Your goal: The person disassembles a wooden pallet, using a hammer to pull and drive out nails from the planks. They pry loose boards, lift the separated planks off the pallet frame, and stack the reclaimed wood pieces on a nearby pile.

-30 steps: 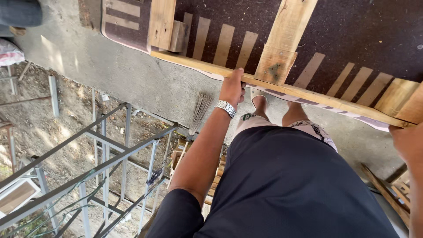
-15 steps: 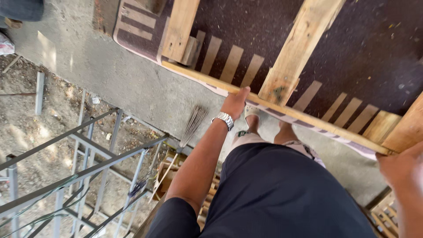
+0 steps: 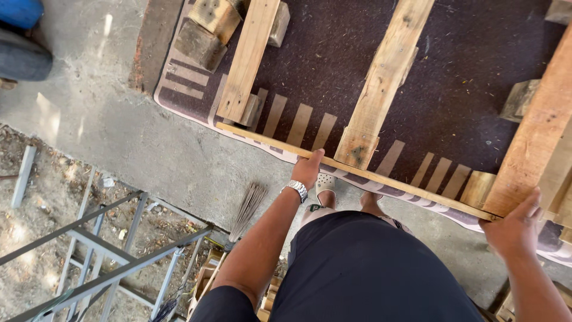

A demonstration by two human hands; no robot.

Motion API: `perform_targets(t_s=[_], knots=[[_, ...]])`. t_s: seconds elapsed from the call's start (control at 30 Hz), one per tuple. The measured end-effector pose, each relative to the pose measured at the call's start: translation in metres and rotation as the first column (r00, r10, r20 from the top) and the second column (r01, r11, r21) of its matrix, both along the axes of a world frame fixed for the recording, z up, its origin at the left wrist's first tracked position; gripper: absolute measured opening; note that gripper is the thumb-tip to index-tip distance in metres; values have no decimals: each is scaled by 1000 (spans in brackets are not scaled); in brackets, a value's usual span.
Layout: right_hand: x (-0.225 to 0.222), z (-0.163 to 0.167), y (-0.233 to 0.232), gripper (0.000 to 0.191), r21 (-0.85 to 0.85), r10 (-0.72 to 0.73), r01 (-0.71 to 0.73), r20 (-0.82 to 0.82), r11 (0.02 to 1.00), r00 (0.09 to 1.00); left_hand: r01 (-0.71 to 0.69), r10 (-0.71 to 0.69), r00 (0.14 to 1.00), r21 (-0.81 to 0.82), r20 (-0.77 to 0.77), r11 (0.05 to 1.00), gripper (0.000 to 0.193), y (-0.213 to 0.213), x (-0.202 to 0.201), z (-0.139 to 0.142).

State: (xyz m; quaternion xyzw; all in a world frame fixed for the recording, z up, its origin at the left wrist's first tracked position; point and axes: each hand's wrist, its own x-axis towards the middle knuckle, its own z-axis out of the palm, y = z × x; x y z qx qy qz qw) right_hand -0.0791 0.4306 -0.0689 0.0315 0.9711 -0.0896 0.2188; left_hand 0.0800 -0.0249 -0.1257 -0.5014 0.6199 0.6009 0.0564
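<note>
I look straight down at a thin wooden strip (image 3: pixel 393 183) running across in front of me, under the near ends of three thick planks. My left hand (image 3: pixel 308 169), with a metal wristwatch, grips the strip near its middle. At the far right, my right hand (image 3: pixel 513 228) holds the strip's other end, next to the right plank (image 3: pixel 536 143). The middle plank (image 3: pixel 381 77) ends just beyond my left hand, and the left plank (image 3: pixel 250 56) lies further left. All rest over a dark brown mat (image 3: pixel 465 65) with pale stripes.
Several wooden blocks (image 3: pixel 205 27) lie at the mat's far left corner. A small broom (image 3: pixel 245 209) lies on the concrete floor (image 3: pixel 119 131) by my feet. A grey metal frame (image 3: pixel 107 262) stands over bare ground at lower left. More wood pieces are below me.
The view has shifted so the planks and mat sit lower and closer. My left hand stays on the strip; my right hand has come into view gripping its right end.
</note>
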Motion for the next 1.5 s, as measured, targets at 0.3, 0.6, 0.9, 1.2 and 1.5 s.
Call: perform_targets(t_s=[0.3,0.6,0.9,1.2,1.5], knots=[[27,26,-29,118,187,285,-251,-184,950,941,-267,317,948,637,38,723,32,9,23,6],[76,87,-51,33,-201,383,-484,-391,852,837,-85,214,969,646,-123,759,25,49,47,113],[56,138,17,28,-571,-148,-43,-285,820,947,517,-312,729,191,-609,834,29,91,-68,248],[-58,150,122,48,-438,-430,230,-438,869,789,819,-639,385,-73,-666,570,24,274,-151,315],[-167,105,362,29,-451,-403,176,-475,875,782,996,-294,67,81,-954,-36,29,524,-242,383]])
